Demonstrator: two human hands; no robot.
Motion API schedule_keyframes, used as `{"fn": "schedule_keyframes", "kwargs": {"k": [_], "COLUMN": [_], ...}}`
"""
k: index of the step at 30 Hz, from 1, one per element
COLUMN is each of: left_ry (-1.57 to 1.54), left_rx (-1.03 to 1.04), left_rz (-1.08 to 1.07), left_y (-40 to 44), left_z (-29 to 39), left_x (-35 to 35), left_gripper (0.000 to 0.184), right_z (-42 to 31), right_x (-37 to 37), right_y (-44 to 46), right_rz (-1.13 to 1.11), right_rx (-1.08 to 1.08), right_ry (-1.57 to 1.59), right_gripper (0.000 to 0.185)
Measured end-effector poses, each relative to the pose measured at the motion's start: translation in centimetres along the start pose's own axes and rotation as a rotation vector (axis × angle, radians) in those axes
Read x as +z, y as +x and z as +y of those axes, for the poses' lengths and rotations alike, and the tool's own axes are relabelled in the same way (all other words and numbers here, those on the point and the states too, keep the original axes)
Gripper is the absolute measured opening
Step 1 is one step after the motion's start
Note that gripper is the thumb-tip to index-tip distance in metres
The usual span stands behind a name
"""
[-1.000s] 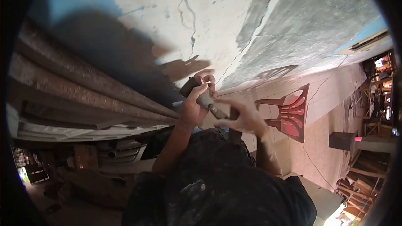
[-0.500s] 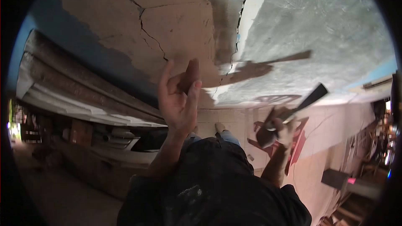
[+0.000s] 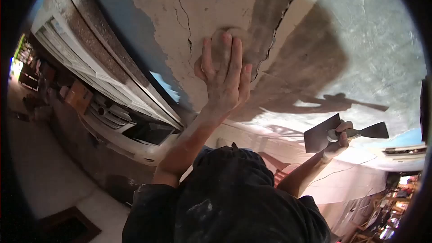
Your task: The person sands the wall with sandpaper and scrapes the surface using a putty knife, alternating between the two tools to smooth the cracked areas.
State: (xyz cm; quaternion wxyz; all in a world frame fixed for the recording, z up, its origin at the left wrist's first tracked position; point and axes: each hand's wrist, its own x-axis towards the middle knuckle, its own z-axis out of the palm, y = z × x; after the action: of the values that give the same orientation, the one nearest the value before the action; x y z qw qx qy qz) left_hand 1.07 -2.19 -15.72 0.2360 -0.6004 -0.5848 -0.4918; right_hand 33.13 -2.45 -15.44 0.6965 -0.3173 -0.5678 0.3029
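My left hand (image 3: pixel 222 78) presses against the cracked wall (image 3: pixel 216 2), its fingers spread over a thin tan piece (image 3: pixel 220 49) that looks like sandpaper and is mostly covered by the fingers. A dark crack (image 3: pixel 189 33) runs just left of the fingertips, and a wider crack (image 3: pixel 275 36) lies to their right. My right hand (image 3: pixel 340 139) is closed around the handles of two putty knives, apart from the wall: a broad-bladed putty knife (image 3: pixel 317 136) points left and a narrow putty knife (image 3: pixel 375 131) points right.
A white car (image 3: pixel 139 146) stands behind on the left, beside a ridged frame (image 3: pixel 96 36). A red plastic chair (image 3: pixel 282 171) is partly hidden by my right arm. Cluttered shelves (image 3: pixel 400 198) are at the right. Grey plaster (image 3: pixel 369 31) covers the right of the wall.
My left hand has gone up and right, from in front of the wall onto its surface. My right hand has moved right and turned, bringing both putty-knife blades into plain view. The view has tilted.
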Motion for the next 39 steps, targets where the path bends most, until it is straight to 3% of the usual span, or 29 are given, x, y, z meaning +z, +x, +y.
{"fn": "schedule_keyframes", "kwargs": {"k": [9, 15, 18, 21, 27, 30, 33, 39], "left_ry": [0.049, 0.129, -0.025, -0.04, 0.033, -0.116, -0.041, -0.08], "left_rx": [0.046, 0.008, -0.048, -0.032, 0.009, -0.032, -0.046, -0.034], "left_rz": [-0.049, -0.17, 0.047, 0.067, -0.14, -0.016, 0.084, 0.025], "left_y": [3.8, -1.5, 1.4, 4.7, -1.8, 0.7, 5.8, -0.9], "left_z": [0.9, 1.5, 2.7, 2.9, 2.4, 3.4, 3.5, 3.7], "left_x": [-0.6, 1.3, 1.6, 0.2, 2.4, 2.2, -0.4, 2.5], "left_gripper": [0.076, 0.085, 0.082, 0.085, 0.098, 0.102, 0.087, 0.09], "right_z": [1.3, 2.2, 1.7, 2.1, 1.6, 1.8, 0.6, 1.1], "right_x": [1.1, 0.4, 1.3, 0.0, 1.4, 0.5, 2.3, 1.4], "right_y": [1.8, 2.3, 2.4, 2.4, 2.8, 2.8, 2.3, 2.7], "right_rz": [-0.026, -0.02, -0.034, -0.024, -0.131, -0.098, -0.019, -0.052], "right_rx": [0.049, 0.073, 0.125, 0.159, 0.051, 0.095, 0.149, 0.115], "right_ry": [-0.127, -0.137, -0.074, -0.097, -0.101, -0.124, -0.146, -0.166], "right_gripper": [0.026, 0.03, 0.034, 0.037, 0.032, 0.035, 0.036, 0.037]}}
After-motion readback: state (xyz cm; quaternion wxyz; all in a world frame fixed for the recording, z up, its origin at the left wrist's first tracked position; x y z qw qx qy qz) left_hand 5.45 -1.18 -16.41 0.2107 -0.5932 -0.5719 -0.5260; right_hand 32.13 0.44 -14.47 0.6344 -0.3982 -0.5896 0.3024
